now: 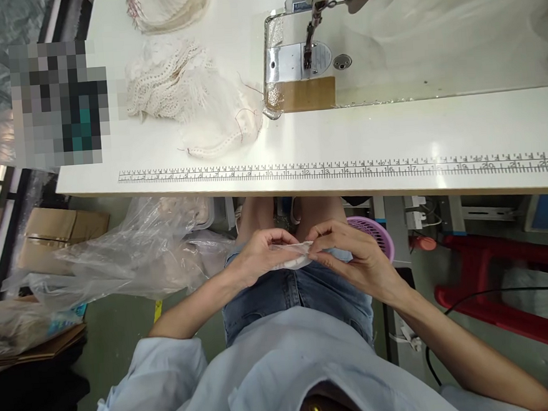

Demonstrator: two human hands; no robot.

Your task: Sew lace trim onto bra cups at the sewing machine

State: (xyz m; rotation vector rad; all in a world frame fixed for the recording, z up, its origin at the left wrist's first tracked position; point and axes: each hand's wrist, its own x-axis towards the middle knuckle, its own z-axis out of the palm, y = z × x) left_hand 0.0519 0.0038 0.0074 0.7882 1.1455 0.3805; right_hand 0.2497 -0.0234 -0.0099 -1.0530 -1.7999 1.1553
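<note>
Above my lap, both hands pinch a small piece of sheer white fabric (293, 262). My left hand (264, 254) has its fingers closed on the piece's left part. At its right end, the thumb and fingertips of my right hand (347, 250) press together on the edge. Fingers partly cover the piece, so its full shape is hidden. Beyond my hands, on the white table (168, 166), lies a pile of white lace trim (166, 81) with loose reddish threads. The sewing machine's presser foot (308, 56) stands over its metal plate, away from my hands.
A printed ruler (341, 171) runs along the table's front edge. More gathered cream fabric (169, 9) lies at the back left. Below are clear plastic bags (166, 269), a cardboard box (60, 233), a purple basket (374, 233) and a red stool (496, 290).
</note>
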